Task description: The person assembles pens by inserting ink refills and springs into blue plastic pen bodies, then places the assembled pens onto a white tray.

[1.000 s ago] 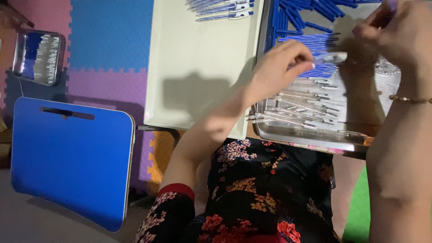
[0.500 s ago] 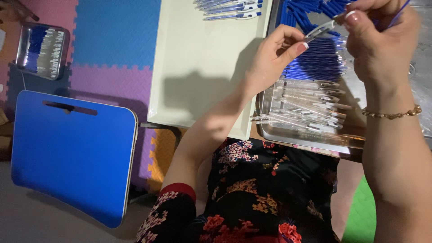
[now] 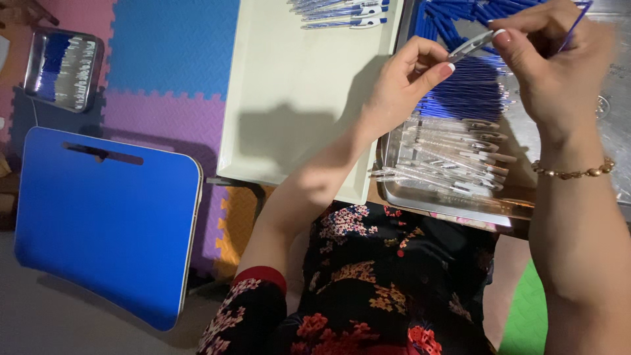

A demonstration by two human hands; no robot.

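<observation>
My left hand [image 3: 404,82] and my right hand [image 3: 555,62] are raised over a metal tray [image 3: 453,204], both pinching one clear pen barrel [image 3: 470,46] between their fingertips. My right hand also holds a thin blue refill [image 3: 573,26] that sticks up past its fingers. In the tray lie several clear pen barrels [image 3: 447,154] and, farther back, a heap of blue pen parts [image 3: 460,20]. Left of it stands a cream tray [image 3: 296,98] with several finished blue-and-white pens [image 3: 342,10] at its far end.
A blue lap desk [image 3: 105,217] lies on the floor at the left. A second small metal tray [image 3: 62,69] with pen parts sits at the far left on coloured foam mats [image 3: 171,46]. My lap in a flowered dress [image 3: 388,283] fills the bottom.
Both hands rose from the tray of barrels and came together. They now hold one clear barrel between them, with the blue refill in my right hand.
</observation>
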